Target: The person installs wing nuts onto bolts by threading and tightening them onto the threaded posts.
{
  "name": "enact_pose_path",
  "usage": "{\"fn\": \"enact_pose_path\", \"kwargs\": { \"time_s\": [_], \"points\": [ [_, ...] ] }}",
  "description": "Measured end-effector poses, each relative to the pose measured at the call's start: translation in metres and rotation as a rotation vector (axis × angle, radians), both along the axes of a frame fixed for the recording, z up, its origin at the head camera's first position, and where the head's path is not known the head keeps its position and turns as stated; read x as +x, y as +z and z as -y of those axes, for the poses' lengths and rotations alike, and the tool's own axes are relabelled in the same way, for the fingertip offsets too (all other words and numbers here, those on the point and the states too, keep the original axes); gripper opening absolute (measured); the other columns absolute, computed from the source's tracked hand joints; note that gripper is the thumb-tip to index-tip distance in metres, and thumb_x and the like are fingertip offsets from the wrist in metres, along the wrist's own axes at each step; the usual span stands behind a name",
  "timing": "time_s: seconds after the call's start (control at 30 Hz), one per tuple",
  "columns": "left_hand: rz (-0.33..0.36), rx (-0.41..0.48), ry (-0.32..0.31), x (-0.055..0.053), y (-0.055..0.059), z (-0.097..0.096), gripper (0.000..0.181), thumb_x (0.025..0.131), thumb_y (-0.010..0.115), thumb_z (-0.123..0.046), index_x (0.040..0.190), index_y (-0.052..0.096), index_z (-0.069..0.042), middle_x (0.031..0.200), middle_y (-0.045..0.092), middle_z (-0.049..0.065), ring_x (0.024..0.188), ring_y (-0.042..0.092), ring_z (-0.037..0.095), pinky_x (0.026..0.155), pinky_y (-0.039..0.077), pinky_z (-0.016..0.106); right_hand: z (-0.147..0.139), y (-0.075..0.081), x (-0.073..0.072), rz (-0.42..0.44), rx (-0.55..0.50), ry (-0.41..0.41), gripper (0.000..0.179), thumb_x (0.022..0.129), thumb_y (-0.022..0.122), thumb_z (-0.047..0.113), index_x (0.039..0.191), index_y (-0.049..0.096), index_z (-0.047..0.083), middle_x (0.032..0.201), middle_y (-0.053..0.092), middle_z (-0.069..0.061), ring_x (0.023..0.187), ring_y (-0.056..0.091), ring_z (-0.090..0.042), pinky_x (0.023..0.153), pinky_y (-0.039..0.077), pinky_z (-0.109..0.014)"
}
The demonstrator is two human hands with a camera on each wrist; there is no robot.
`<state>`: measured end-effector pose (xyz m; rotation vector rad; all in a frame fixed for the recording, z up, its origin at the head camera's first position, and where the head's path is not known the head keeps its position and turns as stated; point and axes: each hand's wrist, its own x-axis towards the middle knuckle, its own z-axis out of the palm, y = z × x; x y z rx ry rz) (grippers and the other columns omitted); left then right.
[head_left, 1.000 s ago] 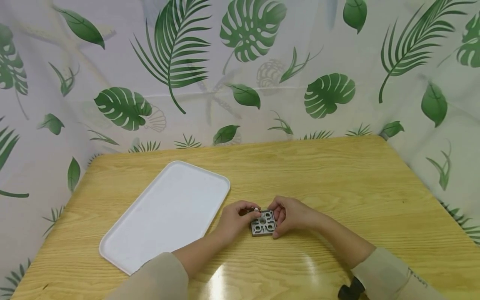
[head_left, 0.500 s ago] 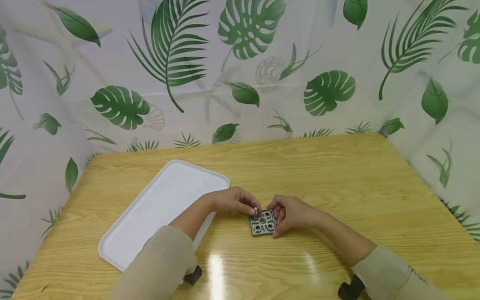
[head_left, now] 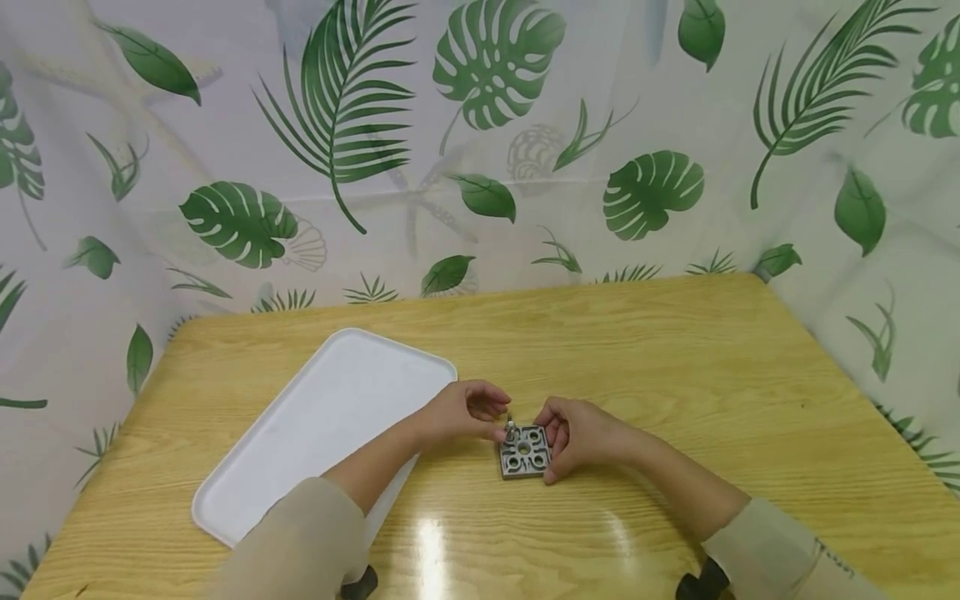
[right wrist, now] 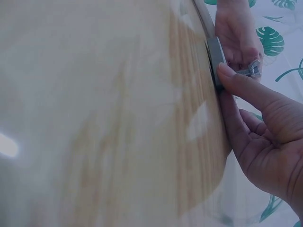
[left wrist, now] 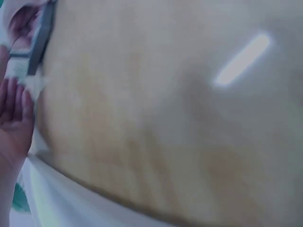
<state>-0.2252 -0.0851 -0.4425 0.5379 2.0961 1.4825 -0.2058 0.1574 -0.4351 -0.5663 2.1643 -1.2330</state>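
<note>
A square grey metal plate [head_left: 527,462] with several round holes lies flat on the table. From its far left hole rises a small metal screw [head_left: 511,427], whose wing-like head [right wrist: 255,69] shows in the right wrist view. My left hand [head_left: 459,414] is beside the screw with loosened fingers; the thumb tip is close to it, whether touching I cannot tell. In the left wrist view this hand [left wrist: 16,125] has extended fingers. My right hand [head_left: 585,435] grips the plate's right side between thumb and fingers, and its thumb [right wrist: 241,82] presses the edge of the plate [right wrist: 217,56].
A white tray [head_left: 300,433] stands left of the plate, partly under my left forearm. The wooden table [head_left: 637,342] extends behind and to the right. A leaf-patterned cloth [head_left: 420,167] hangs along the table's far edge. Black wrist camera mounts [head_left: 701,579] show near the sleeves.
My left hand turned its grip around the screw, then loosened its fingers and drew slightly left. The screw stands upright in the plate. My right hand keeps its hold.
</note>
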Motion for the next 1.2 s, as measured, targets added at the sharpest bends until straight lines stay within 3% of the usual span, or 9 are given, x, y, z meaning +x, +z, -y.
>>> {"fn": "enact_pose_path", "kwargs": {
  "time_s": [0.13, 0.23, 0.33, 0.47, 0.73, 1.0, 1.1, 1.2],
  "points": [
    [-0.084, 0.000, 0.241, 0.027, -0.006, -0.007, 0.041, 0.074, 0.082, -0.018, 0.106, 0.059, -0.004, 0.096, 0.060, 0.003, 0.085, 0.055, 0.013, 0.077, 0.047, 0.024, 0.000, -0.002, 0.000, -0.004, 0.008, -0.008, 0.061, 0.061, 0.087, 0.005, 0.109, 0.050, -0.006, 0.085, 0.057, -0.009, 0.070, 0.059, -0.014, 0.061, 0.051, -0.022],
    [-0.144, 0.020, 0.380, 0.043, -0.012, -0.016, 0.039, 0.071, 0.084, -0.022, 0.097, 0.059, -0.007, 0.088, 0.056, 0.002, 0.079, 0.051, 0.012, 0.071, 0.045, 0.023, 0.001, -0.002, 0.000, -0.004, 0.011, -0.009, 0.061, 0.061, 0.087, 0.004, 0.108, 0.050, -0.006, 0.085, 0.057, -0.009, 0.070, 0.060, -0.014, 0.061, 0.052, -0.023],
    [-0.235, 0.012, 0.476, 0.052, -0.016, -0.026, 0.040, 0.069, 0.085, -0.025, 0.094, 0.059, -0.009, 0.086, 0.056, 0.000, 0.078, 0.051, 0.011, 0.070, 0.045, 0.022, 0.001, -0.001, 0.000, -0.009, 0.015, -0.002, 0.060, 0.061, 0.087, 0.004, 0.108, 0.050, -0.006, 0.085, 0.057, -0.009, 0.070, 0.060, -0.015, 0.061, 0.052, -0.023],
    [-0.331, -0.006, 0.543, 0.055, -0.020, -0.034, 0.040, 0.068, 0.086, -0.026, 0.095, 0.061, -0.009, 0.089, 0.059, -0.001, 0.079, 0.053, 0.009, 0.071, 0.047, 0.021, 0.001, -0.001, 0.001, -0.009, 0.019, -0.002, 0.060, 0.062, 0.087, 0.005, 0.109, 0.050, -0.006, 0.085, 0.057, -0.009, 0.071, 0.061, -0.015, 0.062, 0.052, -0.023],
    [-0.438, -0.005, 0.519, 0.057, -0.020, -0.036, 0.030, 0.073, 0.083, -0.024, 0.093, 0.066, -0.010, 0.092, 0.065, 0.001, 0.087, 0.058, 0.016, 0.077, 0.047, 0.026, -0.001, -0.002, 0.001, -0.009, 0.017, -0.015, 0.061, 0.062, 0.087, 0.005, 0.110, 0.050, -0.006, 0.087, 0.057, -0.009, 0.071, 0.061, -0.015, 0.062, 0.052, -0.023],
    [-0.494, -0.015, 0.473, 0.055, -0.020, -0.034, 0.019, 0.079, 0.077, -0.023, 0.093, 0.070, -0.012, 0.091, 0.068, -0.002, 0.087, 0.057, 0.014, 0.077, 0.047, 0.025, -0.001, -0.001, -0.001, -0.017, 0.022, -0.010, 0.061, 0.062, 0.087, 0.006, 0.110, 0.050, -0.006, 0.086, 0.057, -0.009, 0.070, 0.060, -0.015, 0.061, 0.051, -0.023],
    [-0.513, -0.032, 0.422, 0.052, -0.020, -0.030, 0.017, 0.082, 0.074, -0.024, 0.094, 0.071, -0.013, 0.091, 0.068, -0.002, 0.086, 0.056, 0.014, 0.076, 0.046, 0.026, -0.001, -0.001, 0.000, -0.022, 0.026, -0.008, 0.061, 0.062, 0.087, 0.006, 0.110, 0.051, -0.006, 0.086, 0.057, -0.009, 0.070, 0.060, -0.015, 0.061, 0.051, -0.023],
    [-0.459, -0.037, 0.312, 0.046, -0.019, -0.024, 0.016, 0.085, 0.071, -0.025, 0.097, 0.071, -0.015, 0.094, 0.067, -0.004, 0.088, 0.054, 0.011, 0.079, 0.045, 0.026, -0.001, 0.000, 0.000, -0.023, 0.032, -0.006, 0.062, 0.062, 0.088, 0.007, 0.110, 0.051, -0.005, 0.086, 0.057, -0.009, 0.070, 0.059, -0.014, 0.061, 0.051, -0.023]
  ]
}}
